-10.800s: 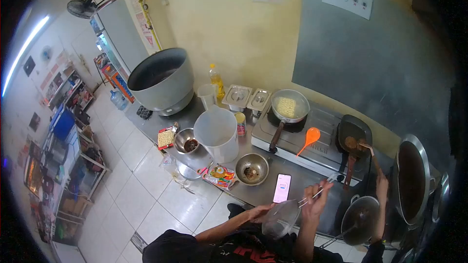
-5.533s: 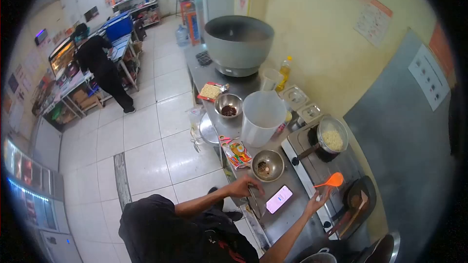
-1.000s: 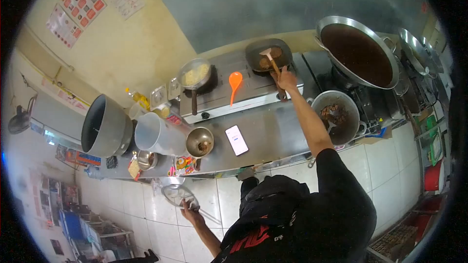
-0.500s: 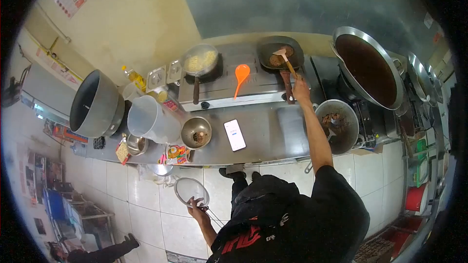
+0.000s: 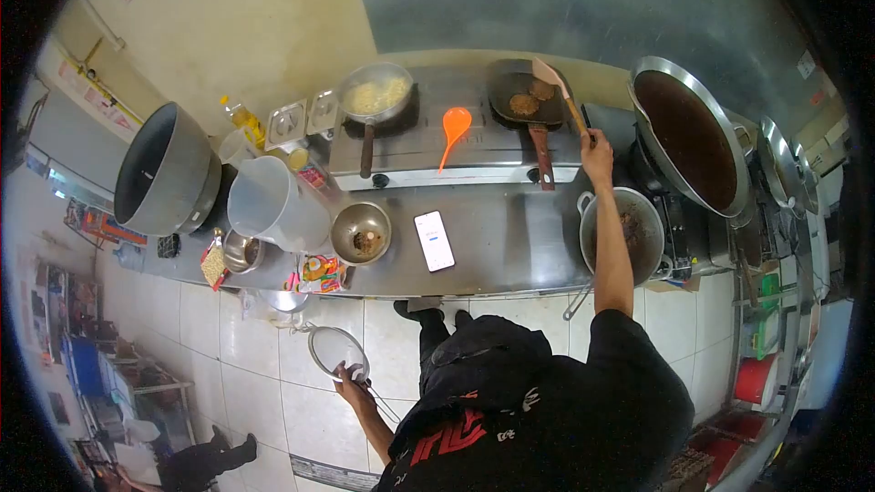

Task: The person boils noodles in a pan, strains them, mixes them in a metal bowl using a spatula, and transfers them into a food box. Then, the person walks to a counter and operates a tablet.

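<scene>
My right hand (image 5: 597, 157) is closed on the wooden handle of a spatula (image 5: 552, 80), whose pale blade is over the back right of the dark square pan (image 5: 519, 96). Two brown patties (image 5: 524, 105) lie in that pan. Low over the floor, my left hand (image 5: 348, 383) grips a round mesh strainer (image 5: 335, 352). Noodles (image 5: 375, 97) sit in liquid in the round pan (image 5: 369, 117) on the left burner. Between the pans an orange spoon (image 5: 456, 126) rests on the stove (image 5: 421, 160). A lit phone (image 5: 434, 241) lies on the counter.
Left on the counter (image 5: 492, 246) are a steel bowl (image 5: 361, 233), a plastic pitcher (image 5: 273, 205), a noodle packet (image 5: 321, 273) and a large grey pot (image 5: 169, 173). At right stand a wok (image 5: 693, 141) of dark liquid and a deep pot (image 5: 638, 241). Another person (image 5: 205, 463) is at lower left.
The spatula has moved from the patties to the pan's back right edge, and my right hand has shifted right. The strainer in my left hand has tilted. The other person shows more at lower left.
</scene>
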A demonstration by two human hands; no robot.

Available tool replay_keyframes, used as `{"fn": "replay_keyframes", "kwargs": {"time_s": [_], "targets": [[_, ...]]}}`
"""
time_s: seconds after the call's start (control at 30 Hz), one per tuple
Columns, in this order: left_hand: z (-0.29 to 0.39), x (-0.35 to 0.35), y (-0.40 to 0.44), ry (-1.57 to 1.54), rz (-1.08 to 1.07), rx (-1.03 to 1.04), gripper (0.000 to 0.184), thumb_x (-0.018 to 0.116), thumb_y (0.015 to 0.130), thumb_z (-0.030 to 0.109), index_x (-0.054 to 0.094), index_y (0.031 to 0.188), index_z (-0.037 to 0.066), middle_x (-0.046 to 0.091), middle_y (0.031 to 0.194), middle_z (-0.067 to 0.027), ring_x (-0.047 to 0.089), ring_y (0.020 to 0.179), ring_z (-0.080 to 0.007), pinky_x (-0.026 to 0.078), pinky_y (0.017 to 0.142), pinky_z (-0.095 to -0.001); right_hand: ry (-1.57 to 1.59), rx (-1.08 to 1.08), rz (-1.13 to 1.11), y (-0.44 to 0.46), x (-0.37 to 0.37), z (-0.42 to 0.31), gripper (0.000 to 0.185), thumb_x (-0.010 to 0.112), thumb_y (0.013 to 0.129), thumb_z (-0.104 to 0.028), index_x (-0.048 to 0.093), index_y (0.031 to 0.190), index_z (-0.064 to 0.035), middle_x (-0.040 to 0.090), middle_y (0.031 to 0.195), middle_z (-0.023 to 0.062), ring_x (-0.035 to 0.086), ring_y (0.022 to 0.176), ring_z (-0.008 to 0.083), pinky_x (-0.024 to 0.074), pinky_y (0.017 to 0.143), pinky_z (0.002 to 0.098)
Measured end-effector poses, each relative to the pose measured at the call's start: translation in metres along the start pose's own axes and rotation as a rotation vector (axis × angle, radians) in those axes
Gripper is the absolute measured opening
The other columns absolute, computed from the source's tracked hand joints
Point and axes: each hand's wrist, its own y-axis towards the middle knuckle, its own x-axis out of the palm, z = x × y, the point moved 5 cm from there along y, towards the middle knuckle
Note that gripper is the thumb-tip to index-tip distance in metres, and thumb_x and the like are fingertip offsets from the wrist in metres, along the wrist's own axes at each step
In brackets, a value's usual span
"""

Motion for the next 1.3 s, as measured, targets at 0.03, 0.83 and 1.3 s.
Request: {"fn": "replay_keyframes", "kwargs": {"time_s": [0.03,0.83,1.3], "targets": [[-0.001,-0.002,0.0,0.004,-0.001,-0.006,0.028,0.049,0.09,0.027,0.05,0.109,0.005,0.059,0.069,-0.0097,0.045,0.04,-0.0107,0.03,0.032,-0.0212,-0.005,-0.055,-0.043,0.002,-0.003,-0.003,0.029,0.049,0.086,-0.031,0.056,0.102,-0.0078,0.062,0.088,0.0193,0.059,0.083,0.0391,0.0453,0.072,0.0464],[-0.092,-0.064,-0.023,0.057,0.074,-0.069,0.03,0.048,0.09,0.027,0.049,0.106,0.001,0.062,0.067,-0.0143,0.036,0.031,-0.0095,0.028,0.028,-0.0208,-0.643,-0.21,-0.669,0.117,-0.003,-0.052,0.027,0.054,0.071,-0.019,0.063,0.072,0.0065,0.058,0.057,0.0211,0.059,0.051,0.0354,0.0446,0.049,0.0423],[-0.053,-0.039,-0.024,0.182,-0.028,0.021,0.029,0.048,0.09,0.029,0.045,0.105,0.004,0.062,0.068,-0.0141,0.041,0.033,-0.0113,0.032,0.028,-0.0207,-0.271,0.146,-0.707,0.123,0.028,-0.018,0.023,0.05,0.071,-0.021,0.064,0.065,-0.0036,0.06,0.057,0.0104,0.053,0.045,0.017,0.0416,0.042,0.0326]]}}
